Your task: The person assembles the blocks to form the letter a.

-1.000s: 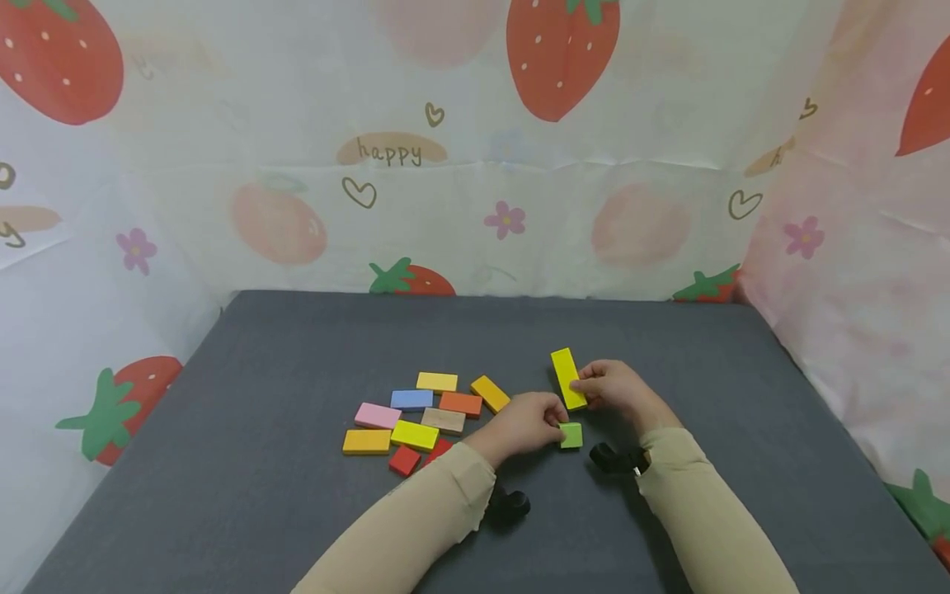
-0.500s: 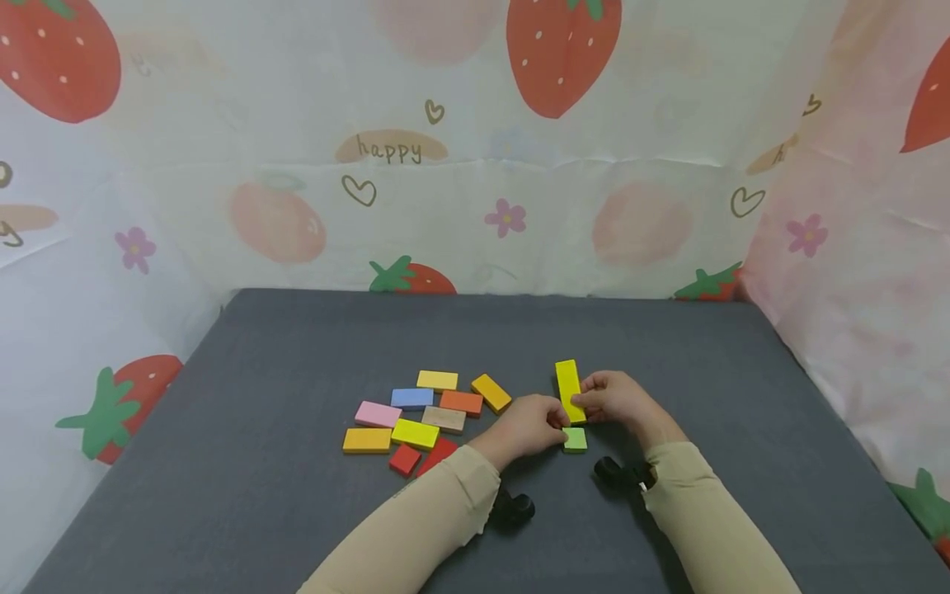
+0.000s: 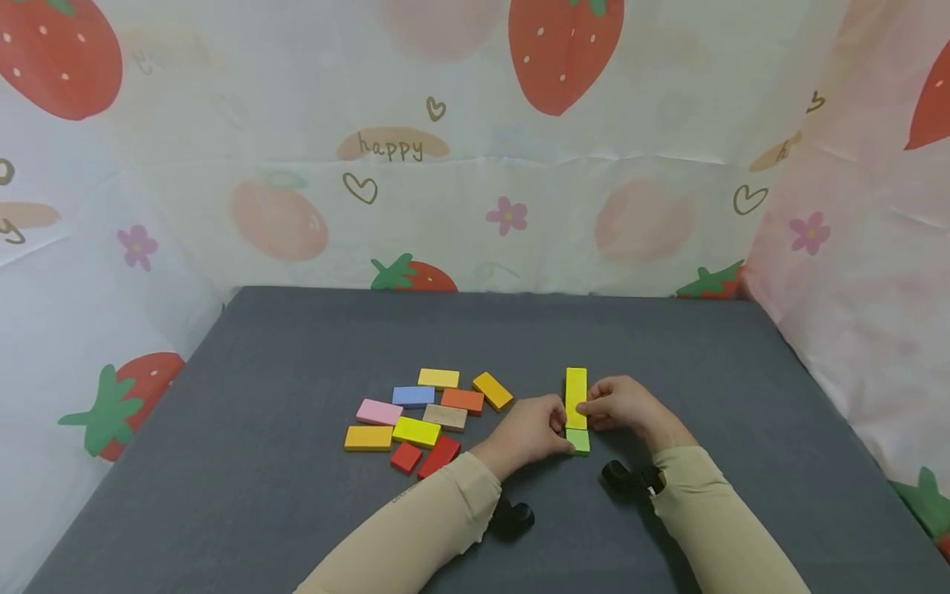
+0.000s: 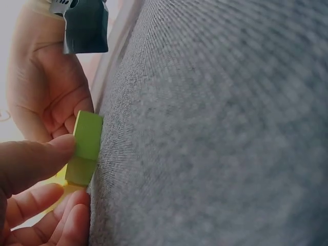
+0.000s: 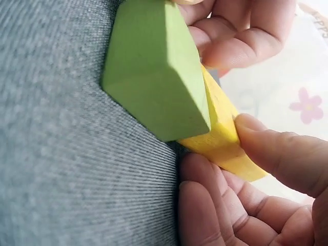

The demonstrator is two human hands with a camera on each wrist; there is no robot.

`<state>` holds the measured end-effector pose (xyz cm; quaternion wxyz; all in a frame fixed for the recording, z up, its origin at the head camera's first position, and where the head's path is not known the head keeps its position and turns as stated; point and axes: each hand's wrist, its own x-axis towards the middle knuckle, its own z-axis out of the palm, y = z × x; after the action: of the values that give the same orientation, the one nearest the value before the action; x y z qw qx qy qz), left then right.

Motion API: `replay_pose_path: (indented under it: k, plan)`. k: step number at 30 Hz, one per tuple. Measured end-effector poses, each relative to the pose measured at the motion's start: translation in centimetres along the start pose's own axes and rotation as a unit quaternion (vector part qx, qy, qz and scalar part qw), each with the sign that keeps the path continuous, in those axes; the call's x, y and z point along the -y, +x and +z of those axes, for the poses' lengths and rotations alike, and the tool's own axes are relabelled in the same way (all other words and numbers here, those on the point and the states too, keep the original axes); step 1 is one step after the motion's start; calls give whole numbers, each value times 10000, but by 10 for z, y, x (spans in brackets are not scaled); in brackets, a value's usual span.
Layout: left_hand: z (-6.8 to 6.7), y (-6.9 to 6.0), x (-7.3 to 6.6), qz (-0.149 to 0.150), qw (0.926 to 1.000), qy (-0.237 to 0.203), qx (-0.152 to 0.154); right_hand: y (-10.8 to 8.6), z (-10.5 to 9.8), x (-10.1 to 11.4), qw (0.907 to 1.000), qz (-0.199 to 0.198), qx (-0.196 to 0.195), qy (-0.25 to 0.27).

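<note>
In the head view, a yellow rectangular wooden block (image 3: 576,398) lies lengthwise away from me. A small green wooden block (image 3: 578,442) sits against its near end, and the two line up. My right hand (image 3: 631,412) pinches the yellow block from the right, thumb on top. My left hand (image 3: 524,436) is at the left side of both blocks. Its thumb (image 4: 54,154) touches the green block (image 4: 86,146) in the left wrist view, while the other fingers lie loosely bent near the yellow block. The right wrist view shows the green block (image 5: 154,72) overlapping the yellow block (image 5: 223,133).
Left of my hands lies a loose group of flat blocks, among them a pink block (image 3: 379,412), a blue block (image 3: 413,397), an orange block (image 3: 462,402) and a red block (image 3: 439,456). Grey cloth (image 3: 297,511) covers the table; a strawberry-print curtain (image 3: 460,66) surrounds it.
The tilted yellow block has come nearer and turned straight, its near end now at the green block. My left thumb has shifted down to the green block's left side.
</note>
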<state>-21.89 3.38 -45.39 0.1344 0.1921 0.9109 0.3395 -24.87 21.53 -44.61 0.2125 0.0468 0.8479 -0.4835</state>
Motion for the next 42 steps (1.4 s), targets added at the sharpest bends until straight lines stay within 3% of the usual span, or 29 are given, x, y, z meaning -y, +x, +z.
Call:
replay_pose_path:
  k: [8,17,35,42]
  plan:
    - [-1,-6,-3,147,9996,219,-120,-2,-1,2,9992,72,100,-383]
    - [4,-7,-7,-162,9996,207,-97,-3,-5,3,9974,186,289,-634]
    - [8,-6,-10,-377,9990,160,-150,-4,-6,5,9965,7,688,-470]
    - [8,-6,-9,-364,9992,129,-81,-7,-8,2,9946,193,903,-478]
